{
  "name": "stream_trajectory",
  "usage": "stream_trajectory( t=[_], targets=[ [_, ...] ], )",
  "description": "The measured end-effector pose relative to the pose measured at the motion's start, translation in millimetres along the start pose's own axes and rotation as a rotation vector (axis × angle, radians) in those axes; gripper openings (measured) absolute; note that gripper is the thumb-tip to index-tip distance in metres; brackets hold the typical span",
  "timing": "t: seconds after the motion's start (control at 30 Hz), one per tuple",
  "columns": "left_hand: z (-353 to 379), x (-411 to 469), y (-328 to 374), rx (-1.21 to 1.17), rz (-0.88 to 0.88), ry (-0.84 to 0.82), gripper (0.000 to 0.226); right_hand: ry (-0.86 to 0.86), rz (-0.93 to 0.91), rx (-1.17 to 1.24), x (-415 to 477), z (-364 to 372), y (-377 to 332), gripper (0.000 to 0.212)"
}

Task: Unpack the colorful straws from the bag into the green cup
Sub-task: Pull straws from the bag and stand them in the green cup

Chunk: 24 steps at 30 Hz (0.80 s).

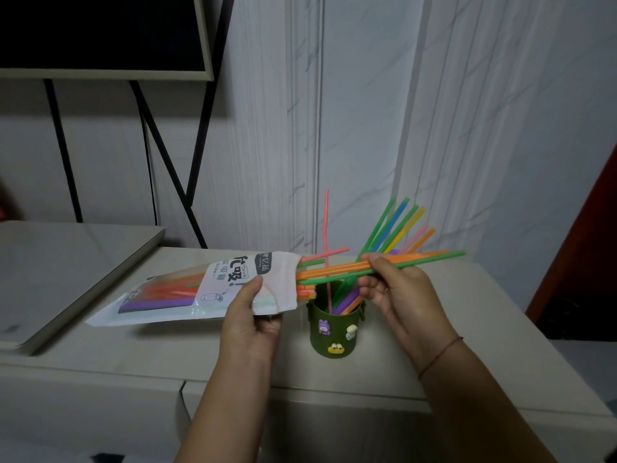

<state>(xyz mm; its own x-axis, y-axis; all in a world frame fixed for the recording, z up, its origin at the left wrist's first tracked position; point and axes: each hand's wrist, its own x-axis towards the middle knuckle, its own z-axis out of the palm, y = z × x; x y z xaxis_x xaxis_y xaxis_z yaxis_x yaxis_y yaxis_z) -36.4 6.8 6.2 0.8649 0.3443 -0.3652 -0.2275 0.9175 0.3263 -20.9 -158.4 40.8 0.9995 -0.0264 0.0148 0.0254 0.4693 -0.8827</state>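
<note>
The left hand [251,324], low in the middle of the frame, pinches the straw bag [200,289] near its open end, thumb on top of the white printed panel and the other fingers curled underneath. The bag lies nearly flat in the air, its sealed end reaching toward the left, its mouth pointing right, above the cabinet top [467,329]. Through the clear part, orange, purple and pink straws show inside.

The right hand [394,289], right of centre, has its fingertips closed around a small bunch of orange and green straws [334,270], gripping them partway along their length. Their left ends are still in the bag's mouth; their right ends stick out past the hand toward the right.

Directly below the bag's mouth and between the two hands stands the green cup [334,332], upright on the cabinet top, with little cartoon figures stuck to its side. Already in it is a fan of straws [397,225], green, blue, yellow, pink, orange and purple, leaning up to the right, plus one pink bendy straw [326,222] standing almost upright.

At the upper left hangs a dark screen [100,31] on a black stand.
</note>
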Motion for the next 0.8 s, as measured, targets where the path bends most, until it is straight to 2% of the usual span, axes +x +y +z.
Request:
stream_trajectory(
  t=[0.2,0.53,0.63,0.8],
  targets=[
    [2,-3,-4,0.017,-0.004,-0.009,0.046,-0.039,-0.034,-0.084,-4,9,9,0.008],
    [-3,8,13,-0.009,0.039,0.023,0.049,0.144,-0.087,-0.104,12,-38,-23,0.015],
    [-3,9,13,-0.010,0.040,0.024,0.041,0.190,-0.129,-0.172,15,-49,-27,0.015],
    [-2,6,10,0.000,0.031,0.020,0.044,0.189,-0.171,-0.372,18,-50,-21,0.012]
  ],
)
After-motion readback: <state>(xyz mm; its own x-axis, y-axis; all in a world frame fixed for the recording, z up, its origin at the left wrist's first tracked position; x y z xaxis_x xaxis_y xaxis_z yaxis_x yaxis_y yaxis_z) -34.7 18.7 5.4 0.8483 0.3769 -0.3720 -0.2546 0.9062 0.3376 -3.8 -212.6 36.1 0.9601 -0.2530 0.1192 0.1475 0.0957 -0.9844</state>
